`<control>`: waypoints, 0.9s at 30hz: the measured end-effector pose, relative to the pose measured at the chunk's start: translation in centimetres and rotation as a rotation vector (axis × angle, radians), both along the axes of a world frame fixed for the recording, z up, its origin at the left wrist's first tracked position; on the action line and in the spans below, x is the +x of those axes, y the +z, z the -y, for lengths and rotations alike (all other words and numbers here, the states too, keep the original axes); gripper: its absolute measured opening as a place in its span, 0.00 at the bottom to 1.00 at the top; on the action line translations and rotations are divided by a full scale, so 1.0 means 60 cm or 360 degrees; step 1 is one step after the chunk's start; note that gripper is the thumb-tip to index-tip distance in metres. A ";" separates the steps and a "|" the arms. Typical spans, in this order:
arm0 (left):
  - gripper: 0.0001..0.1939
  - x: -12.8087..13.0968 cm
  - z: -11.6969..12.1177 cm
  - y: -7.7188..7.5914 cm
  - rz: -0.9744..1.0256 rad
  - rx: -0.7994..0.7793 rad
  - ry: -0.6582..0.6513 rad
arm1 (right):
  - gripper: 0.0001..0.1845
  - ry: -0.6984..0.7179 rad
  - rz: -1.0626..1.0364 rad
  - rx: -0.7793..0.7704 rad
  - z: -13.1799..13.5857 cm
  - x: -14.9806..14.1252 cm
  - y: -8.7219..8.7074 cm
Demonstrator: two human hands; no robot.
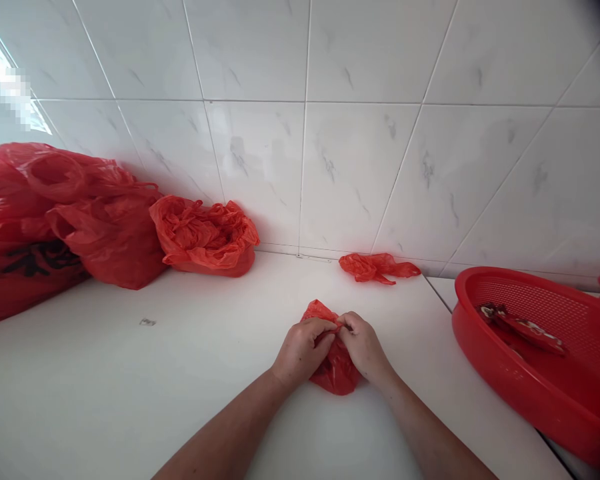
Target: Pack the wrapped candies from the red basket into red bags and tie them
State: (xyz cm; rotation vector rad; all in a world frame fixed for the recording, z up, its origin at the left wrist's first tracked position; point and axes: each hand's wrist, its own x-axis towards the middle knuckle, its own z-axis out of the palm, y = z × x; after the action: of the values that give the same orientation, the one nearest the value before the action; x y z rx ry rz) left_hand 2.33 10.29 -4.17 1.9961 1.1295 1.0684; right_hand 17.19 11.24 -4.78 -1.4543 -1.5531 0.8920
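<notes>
A small red plastic bag (pixel 339 370) lies on the white table (pixel 200 387) in front of me. From its left side my left hand (pixel 303 347) pinches the gathered top between thumb and fingers. My right hand (pixel 363 340) closes on the same gathered part from the right, its fingertips touching those of the left. The bag bulges a little below the hands, and what it holds is hidden. Part of its top corner sticks up behind my fingers.
Large filled red bags (pixel 115 233) stand at the left against the tiled wall (pixel 255 147), beside an open red bag (pixel 205 240) of crumpled plastic. A crumpled red bag (pixel 375 268) lies at the back. At the right stands a red plastic basket (pixel 500 373) with small items inside.
</notes>
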 end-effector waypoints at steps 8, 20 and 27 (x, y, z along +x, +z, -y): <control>0.11 -0.002 -0.001 -0.006 -0.0038 -0.0037 0.0058 | 0.05 0.0103 -0.0177 -0.0165 0.000 0.006 0.009; 0.10 -0.002 -0.002 -0.003 0.0018 -0.0221 0.0218 | 0.07 0.0216 -0.0141 -0.0158 0.005 0.010 0.016; 0.12 -0.002 -0.003 -0.005 0.0082 -0.0201 0.0192 | 0.07 0.0208 -0.0100 -0.0161 0.003 0.010 0.016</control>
State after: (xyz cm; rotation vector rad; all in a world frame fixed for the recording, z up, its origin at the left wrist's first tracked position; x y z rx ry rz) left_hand 2.22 10.49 -4.46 1.8123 1.2710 1.0745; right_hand 17.80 11.04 -3.84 -1.3928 -1.5902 1.0970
